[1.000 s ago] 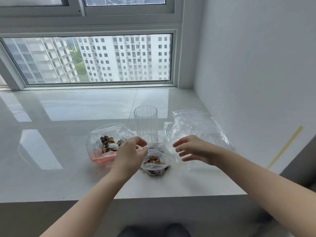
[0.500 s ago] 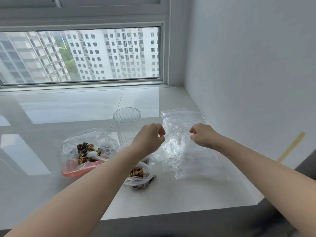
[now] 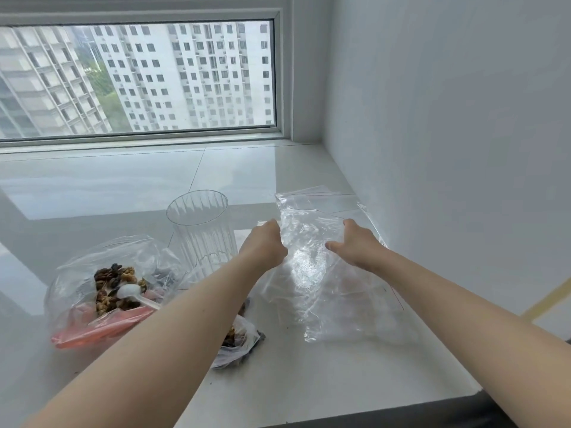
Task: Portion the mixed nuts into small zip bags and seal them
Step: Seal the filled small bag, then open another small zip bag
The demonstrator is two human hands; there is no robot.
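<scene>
Starting nearest us, at seven o'clock lies the small clear bag of mixed nuts (image 3: 236, 341). Beyond, at one o'clock, our left hand (image 3: 265, 244) and right hand (image 3: 355, 242) each pinch the empty clear zip bag (image 3: 312, 261) with curled fingers. We judge it light, limp and slippery, best held at its mouth edges.
</scene>
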